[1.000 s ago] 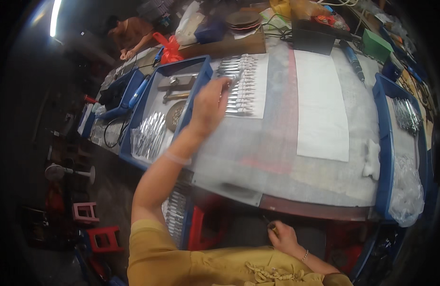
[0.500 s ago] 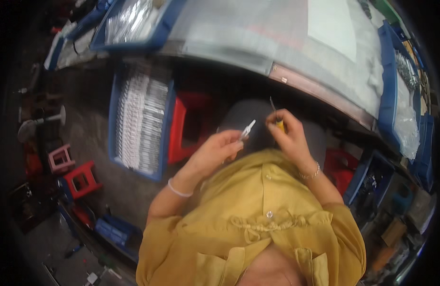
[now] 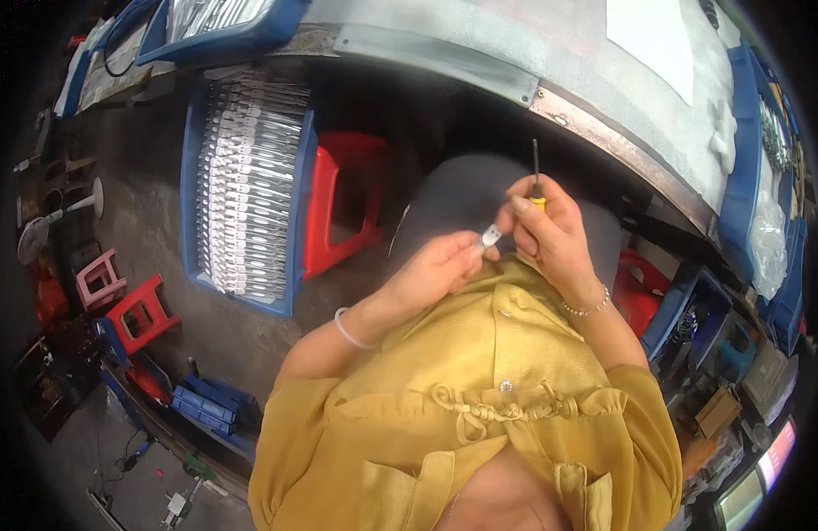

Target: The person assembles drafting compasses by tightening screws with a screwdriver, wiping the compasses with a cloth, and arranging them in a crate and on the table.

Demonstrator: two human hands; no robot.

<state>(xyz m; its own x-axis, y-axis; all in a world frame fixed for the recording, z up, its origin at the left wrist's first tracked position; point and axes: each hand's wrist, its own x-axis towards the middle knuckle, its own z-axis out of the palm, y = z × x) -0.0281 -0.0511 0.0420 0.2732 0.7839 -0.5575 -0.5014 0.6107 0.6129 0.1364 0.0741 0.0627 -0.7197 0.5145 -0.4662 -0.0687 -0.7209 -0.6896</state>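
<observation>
In front of my shirt, my left hand (image 3: 446,264) is closed with a small white-grey piece (image 3: 490,235) pinched at its fingertips. Most of that piece is hidden by the fingers; a rounded end with small dark spots shows. Just right of it, my right hand (image 3: 555,232) wraps round a screwdriver (image 3: 536,161) with a yellow and dark handle. Its thin shaft points away from me, toward the bench edge. The right fingers are very close to the white-grey piece; whether they touch it I cannot tell.
A blue bin (image 3: 189,208) of neatly stacked white and silver pieces stands at left, beside a red stool (image 3: 322,212). The workbench (image 3: 462,60) edge runs ahead of my knees. Another blue bin (image 3: 739,181) with plastic bags sits at its right end.
My two hands have come together, the left moving right with the white-grey piece. The screwdriver now points more nearly straight away. The view has shifted slightly.
</observation>
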